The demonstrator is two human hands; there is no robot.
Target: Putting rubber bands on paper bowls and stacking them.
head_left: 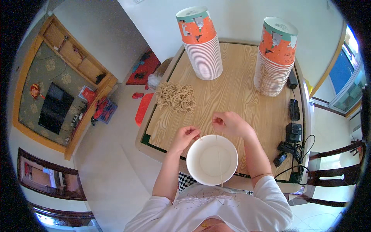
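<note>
A white paper bucket (206, 166) faces me with its mouth up, at the table's near edge close to my body. A thin string (219, 154) runs across its opening from the far rim to the near rim. My left hand (186, 137) is at the bucket's far left rim, thumb and fingers pinched on what looks like a string end. Just beyond the far rim, my right hand (228, 123) has its fingers curled together; whatever they hold is too small to make out. A tangled heap of tan strings (176, 97) lies beyond my left hand.
Two tall stacks of upside-down orange-and-green printed paper buckets, a left stack (203, 50) and a right stack (275, 58), stand at the table's far side. Strings hang down the right stack. Black adapters and cables (293, 133) line the wooden table's (235, 77) right edge.
</note>
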